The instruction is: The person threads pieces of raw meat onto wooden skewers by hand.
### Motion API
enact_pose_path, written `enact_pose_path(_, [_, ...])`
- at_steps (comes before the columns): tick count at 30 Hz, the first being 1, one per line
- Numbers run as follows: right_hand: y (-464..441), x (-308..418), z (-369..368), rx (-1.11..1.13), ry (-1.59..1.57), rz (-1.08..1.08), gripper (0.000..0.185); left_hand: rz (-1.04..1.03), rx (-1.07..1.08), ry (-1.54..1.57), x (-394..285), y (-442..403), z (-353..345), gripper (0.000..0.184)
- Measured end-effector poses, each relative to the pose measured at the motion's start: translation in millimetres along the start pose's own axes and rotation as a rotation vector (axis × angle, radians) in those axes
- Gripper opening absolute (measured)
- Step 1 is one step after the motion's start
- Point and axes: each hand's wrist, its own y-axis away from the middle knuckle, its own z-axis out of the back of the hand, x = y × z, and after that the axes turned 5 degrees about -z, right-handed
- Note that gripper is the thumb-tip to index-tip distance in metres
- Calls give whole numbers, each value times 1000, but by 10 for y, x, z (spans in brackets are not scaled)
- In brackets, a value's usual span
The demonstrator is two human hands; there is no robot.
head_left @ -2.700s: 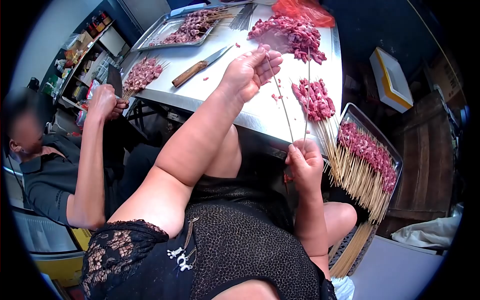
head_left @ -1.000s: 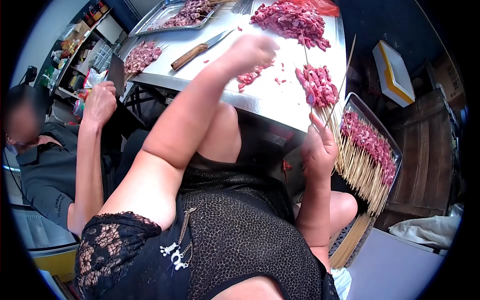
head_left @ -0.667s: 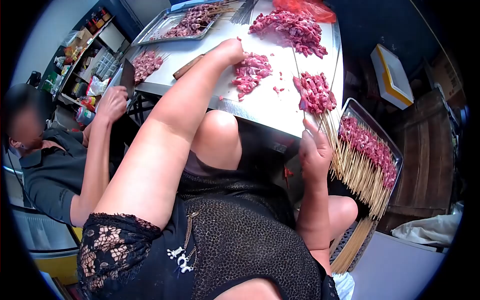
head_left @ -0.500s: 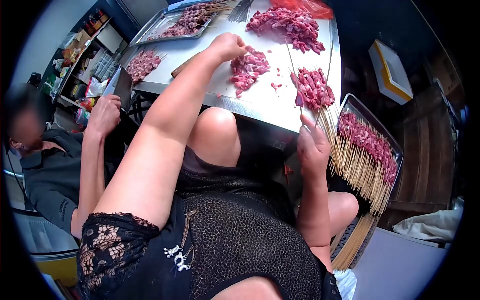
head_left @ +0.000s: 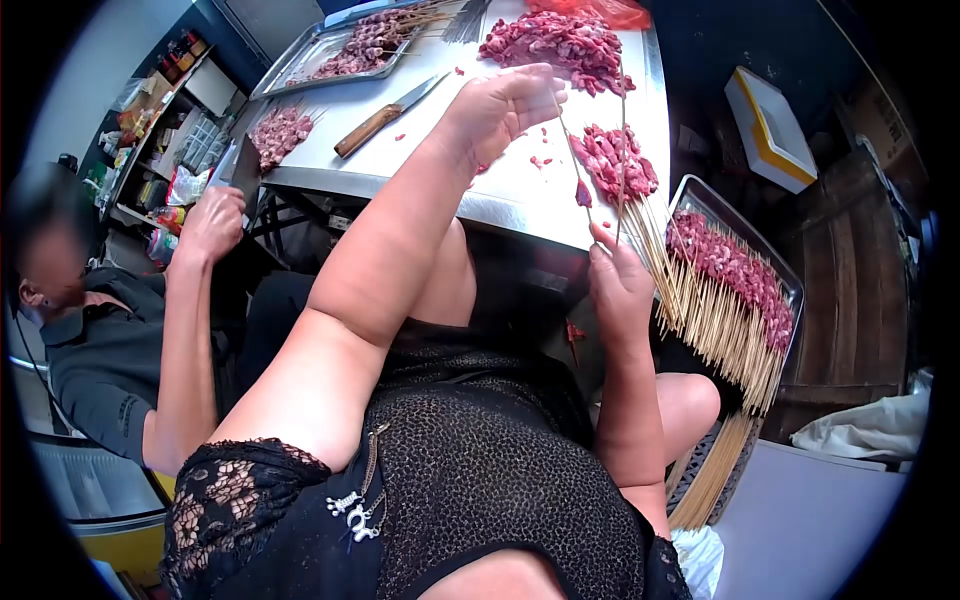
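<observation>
White, edged in shiny metal: a worktable (head_left: pixel 525 195), spread out ahead. Beside its right edge, a metal tray (head_left: pixel 693 192) lined with loaded skewers (head_left: pixel 735 262), meat toward one end, bare sticks toward the other. On the far part of the tabletop, a heap of raw meat (head_left: pixel 555 45). Closer, by the right edge, a smaller bunch of filled skewers (head_left: pixel 615 160), sticks jutting out over the table's side.

Next in size, the hands. Left hand (head_left: pixel 497 108) lifted above the tabletop, palm largely in view, fingers stretched out rather than balled, fingertips right by the tip of the slanting skewer (head_left: pixel 572 150). Impossible to tell whether pinching any meat there. Right hand (head_left: pixel 622 275) just off the near edge, thumb and fingers pressed together, pinching the lower parts of that skewer and of the upright skewer (head_left: pixel 622 100), the two fanned apart.

Smallest, a single dark red piece of meat (head_left: pixel 583 193) low on the slanting skewer, just above the right hand. On the upright skewer, none plain to see.

Judging by that, early in threading this skewer. Needed next, probably: a steady right-hand pinch, another piece pushed over the tip, then slid down snug against the first, clear of the point.
</observation>
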Motion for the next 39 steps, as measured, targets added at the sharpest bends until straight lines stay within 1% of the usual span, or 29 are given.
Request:
enact_pose_path(2, [-9, -75, 40, -1, 25, 18, 28, -62, -10, -22, 56, 19, -6, 27])
enact_pose_path(3, [-2, -80, 50, 0, 27, 16, 28, -62, -13, -20, 73, 10, 24, 27])
enact_pose_path(5, [11, -83, 70, 7, 127, 24, 28, -125, -105, -76, 100, -31, 96, 28])
enact_pose_path(6, [24, -72, 80, 10, 128, 25, 28, -127, -108, -76, 95, -26, 105, 28])
enact_pose_path(9, [35, -13, 86, -19, 5, -38, 25, -141, -165, -7, 80, -33, 110, 31])
enact_pose_path(11, [18, 2, 86, 8, 138, 49, 28, -150, -160, -40, 77, -9, 85, 29])
enact_pose_path(14, [-15, -47, 83, -8, 195, 100, 28, -164, -137, -71, 66, 11, 67, 28])
enact_pose_path(22, [-15, -58, 108, -20, 208, 29, 26, -157, -115, -20, 50, 9, 125, 29])
enact_pose_path(24, [-4, -21, 130, -21, 212, 0, 25, -122, -86, -59, 39, 18, 119, 30])
enact_pose_path(25, [7, 24, 133, -19, 236, 15, 25, -122, -86, -58, 34, 29, 110, 30])
enact_pose_path(27, [6, 54, 152, -16, 261, 31, 25, -48, -70, -117, 18, 57, 86, 30])
enact_pose_path(30, [3, 56, 176, -17, 262, 50, 25, -22, -50, -173, -6, 93, 61, 31])
enact_pose_path(31, [5, 49, 169, -16, 264, 48, 25, -21, -52, -171, 11, 87, 76, 31])
enact_pose_path(33, [10, 18, 143, -29, 315, 121, 25, 26, 2, -87, 50, 73, 102, 33])
enact_pose_path(37, [0, -27, 102, -43, 276, 183, 25, 33, 36, -69, 73, 135, 70, 35])
enact_pose_path(39, [-6, -22, 98, -58, 125, 96, 25, 257, 53, -119, 80, 181, 56, 37])
